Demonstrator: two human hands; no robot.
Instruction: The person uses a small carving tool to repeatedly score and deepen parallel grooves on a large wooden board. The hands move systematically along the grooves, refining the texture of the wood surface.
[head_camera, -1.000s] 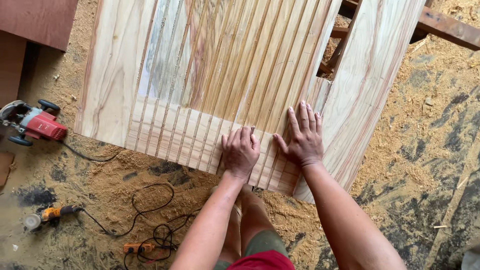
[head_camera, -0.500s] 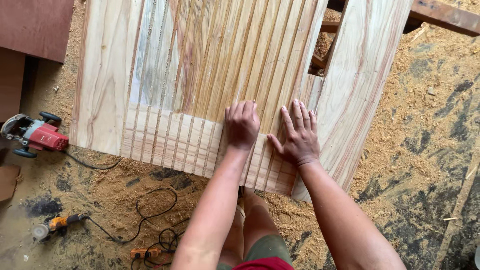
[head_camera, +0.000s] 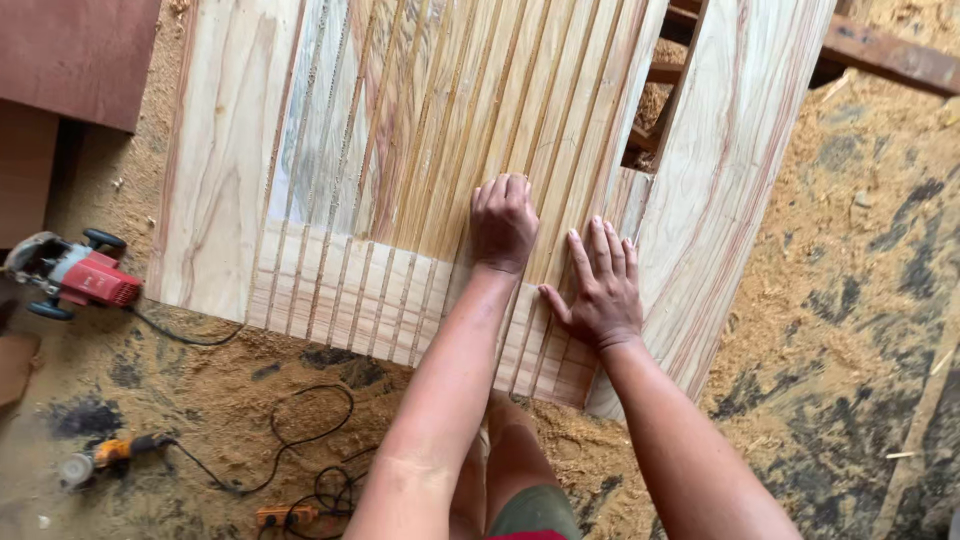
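A view from above of a woodworking floor covered in pale sawdust (head_camera: 820, 300). At the far left, a red and grey electric router with black knobs (head_camera: 70, 275) lies on the floor, its black cord (head_camera: 260, 440) trailing away in loops across the sawdust. Below it, near the lower left corner, lies a small orange and grey power tool (head_camera: 105, 457), and a small orange plug block (head_camera: 285, 516) sits at the bottom edge where the cord coils.

Filling the upper middle is a large pale wooden door panel with long parallel grooves cut down its centre (head_camera: 400, 150); it has broad smooth side boards, with reddish streaks in the grain. It lies flat, raised above the floor, its near edge just in front of the person's knees.

The left hand (head_camera: 503, 222) rests palm down on the grooved slats near the panel's middle, fingers together and slightly curled, holding nothing. Just to its right and a little nearer, the right hand (head_camera: 597, 290) lies flat on the slats beside the right side board, fingers slightly apart, thumb spread wide, also gripping nothing.

At the upper right, a dark brown wooden beam (head_camera: 880, 55) lies across the floor.
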